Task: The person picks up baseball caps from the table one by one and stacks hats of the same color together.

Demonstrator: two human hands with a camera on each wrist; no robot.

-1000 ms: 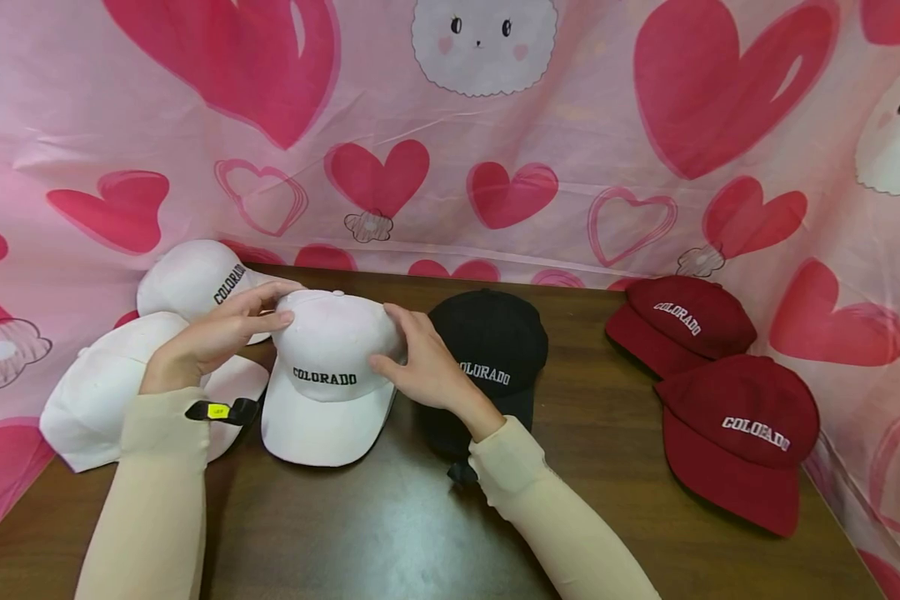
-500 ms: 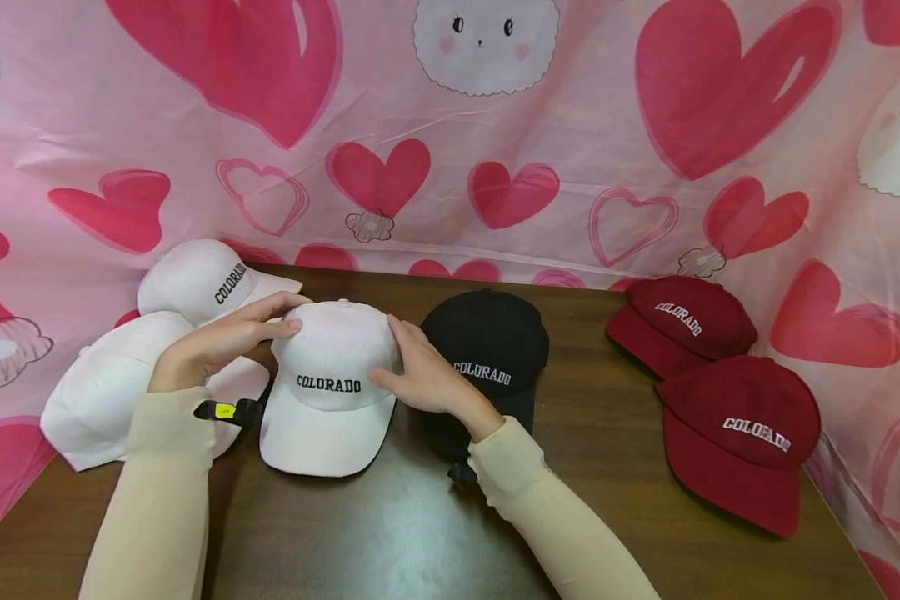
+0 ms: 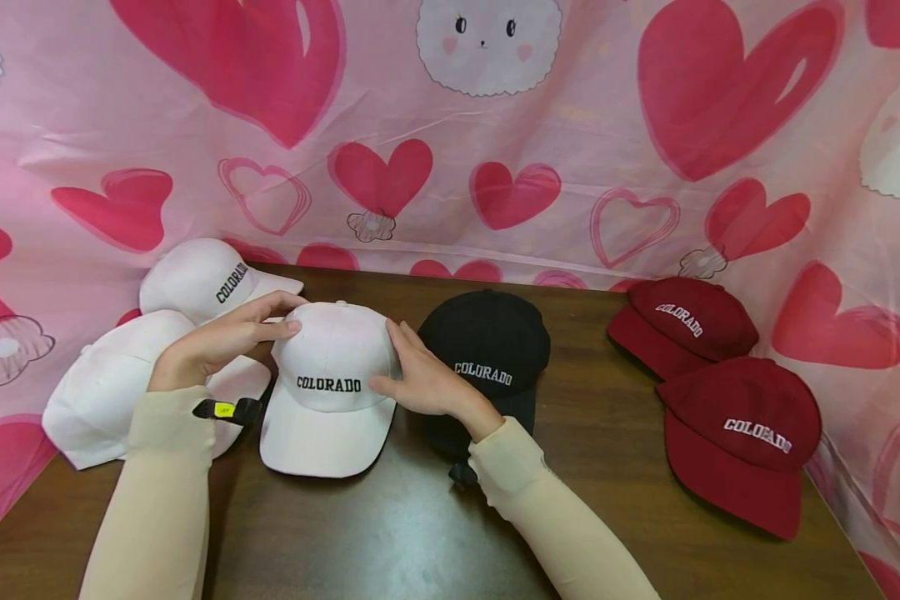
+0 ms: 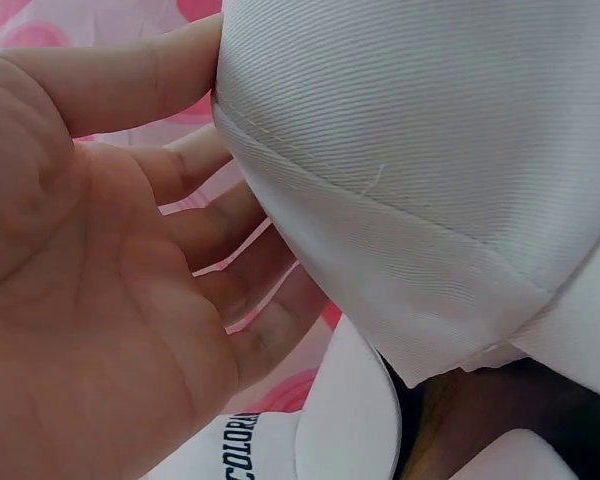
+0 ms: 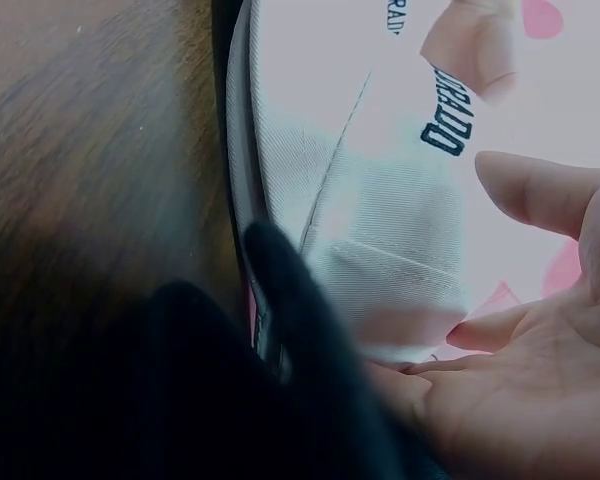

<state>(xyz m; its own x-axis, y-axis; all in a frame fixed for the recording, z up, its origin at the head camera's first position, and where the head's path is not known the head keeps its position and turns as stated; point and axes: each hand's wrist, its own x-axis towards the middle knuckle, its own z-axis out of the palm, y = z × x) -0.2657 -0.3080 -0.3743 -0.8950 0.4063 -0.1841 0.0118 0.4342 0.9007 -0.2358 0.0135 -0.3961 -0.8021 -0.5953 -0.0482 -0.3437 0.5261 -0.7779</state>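
Observation:
In the head view a white baseball cap (image 3: 337,350) with black COLORADO lettering rests on the wooden table, brim toward me. My left hand (image 3: 228,337) lies along its left side, thumb on the crown and fingers extending behind. The left wrist view has that thumb (image 4: 140,80) touching the white fabric, the fingers loosely spread. On the opposite side, my right hand (image 3: 431,375) touches the crown with straight fingers. Its thumb (image 5: 530,190) points at the lettering in the right wrist view. A black COLORADO cap (image 3: 487,333) sits just right, partly hidden behind the right hand.
Two more white caps stand at the left, one at the back (image 3: 187,279) and one nearer (image 3: 112,383), partly covered by the left arm. Two dark red caps, a rear one (image 3: 690,317) and a front one (image 3: 742,433), overlap at right. Pink heart-print cloth (image 3: 450,117) encloses the table (image 3: 592,467).
The white cap and both hands shifted slightly toward me between one second and half a second ago. Since then they have stayed almost still.

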